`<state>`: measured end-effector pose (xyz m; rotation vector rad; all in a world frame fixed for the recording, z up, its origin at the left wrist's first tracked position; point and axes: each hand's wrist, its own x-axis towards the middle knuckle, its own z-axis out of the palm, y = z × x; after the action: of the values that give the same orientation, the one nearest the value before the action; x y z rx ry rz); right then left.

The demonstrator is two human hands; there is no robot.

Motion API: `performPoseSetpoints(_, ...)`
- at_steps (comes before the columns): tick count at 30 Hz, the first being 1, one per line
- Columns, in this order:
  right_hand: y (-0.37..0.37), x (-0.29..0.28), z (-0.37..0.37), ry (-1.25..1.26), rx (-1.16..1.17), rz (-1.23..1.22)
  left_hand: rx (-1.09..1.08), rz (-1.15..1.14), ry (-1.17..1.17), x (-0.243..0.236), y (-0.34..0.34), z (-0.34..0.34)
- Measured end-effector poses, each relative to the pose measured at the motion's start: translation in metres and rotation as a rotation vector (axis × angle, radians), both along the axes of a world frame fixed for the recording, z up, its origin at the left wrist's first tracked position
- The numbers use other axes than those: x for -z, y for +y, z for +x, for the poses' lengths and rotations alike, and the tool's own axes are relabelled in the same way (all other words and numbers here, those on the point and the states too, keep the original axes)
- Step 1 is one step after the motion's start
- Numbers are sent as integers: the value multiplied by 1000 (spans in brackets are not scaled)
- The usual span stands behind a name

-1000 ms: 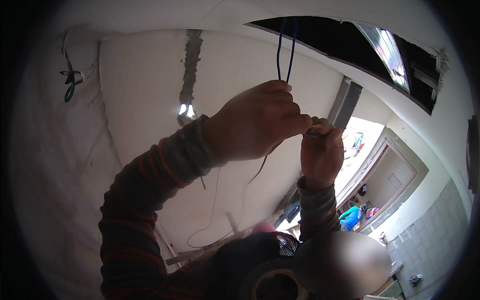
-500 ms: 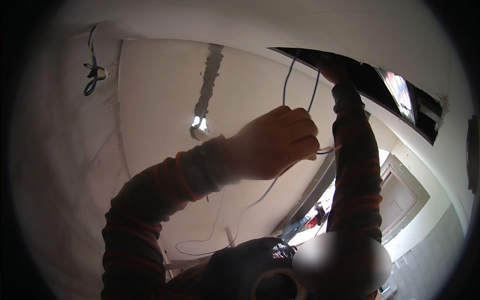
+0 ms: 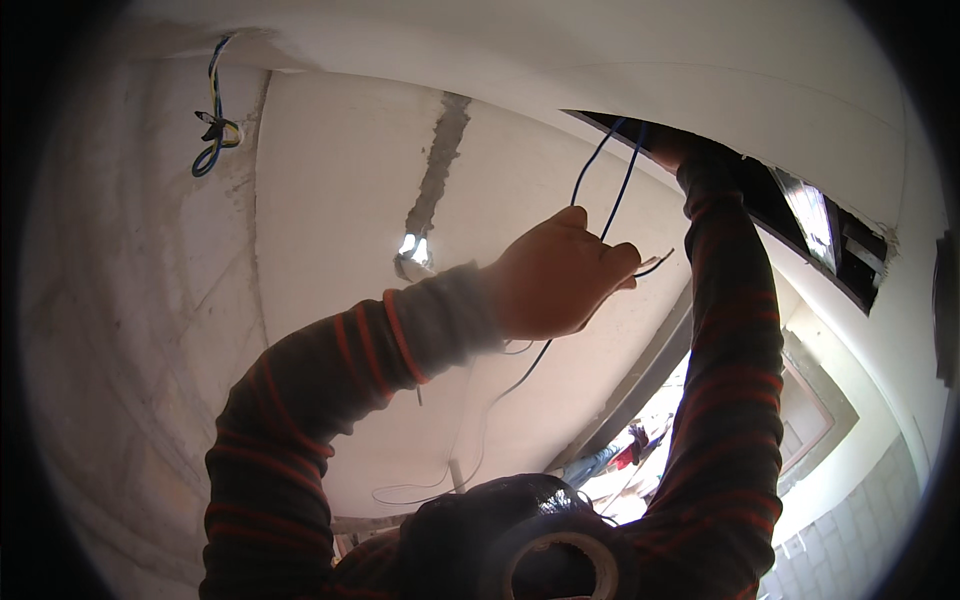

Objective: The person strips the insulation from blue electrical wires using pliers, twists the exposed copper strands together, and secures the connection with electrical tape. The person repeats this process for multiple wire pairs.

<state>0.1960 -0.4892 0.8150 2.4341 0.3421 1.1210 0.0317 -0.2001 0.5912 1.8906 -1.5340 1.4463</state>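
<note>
My left hand [image 3: 565,275] is closed around dark blue electrical wire [image 3: 627,185], raised below the ceiling opening [image 3: 750,190]. Two strands run from its fist up into the dark gap. Short wire ends [image 3: 655,264] stick out past the fingers on the right, and a thin tail [image 3: 518,380] hangs below the fist and loops lower down. My right hand [image 3: 670,152] reaches into the opening beside the strands. Its fingers are hidden in the dark, so what they touch cannot be seen.
Tied blue and yellow wires [image 3: 213,135] hang at the upper left. A rough grey patched strip [image 3: 438,160] ends at a bright hole [image 3: 412,248]. A long beam [image 3: 625,400] slants behind my right arm. A ring-shaped thing [image 3: 605,575] sits at the lower edge.
My left hand has shifted slightly right and up with the wire, and the wire ends now show more clearly. My right hand stays up in the opening. The whole view has shifted a little.
</note>
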Motion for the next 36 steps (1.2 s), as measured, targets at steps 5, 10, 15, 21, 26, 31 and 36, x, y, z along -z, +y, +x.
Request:
performPoseSetpoints(5, 5, 14, -43, -45, 17, -78, 61, -23, -4, 5, -7, 4)
performPoseSetpoints(10, -17, 74, -72, -403, -397, -9, 165, -10, -23, 10, -7, -7)
performPoseSetpoints(15, -30, 232, -130, -218, -364, 963, 175, 40, -33, 14, -12, -31)
performPoseSetpoints(21, 3, 374, -228, 347, -934, 1818, 175, 46, 20, 4, -33, -49)
performPoseSetpoints(26, 16, 395, -280, 703, -1215, 1894, 136, 75, 90, 1, -49, -52)
performPoseSetpoints(31, 27, 397, -288, 684, -1143, 1704, 229, 72, -52, -5, -59, -46)
performPoseSetpoints(36, 33, 381, -282, 545, -1046, 1482, 224, 39, 5, -3, -50, -43)
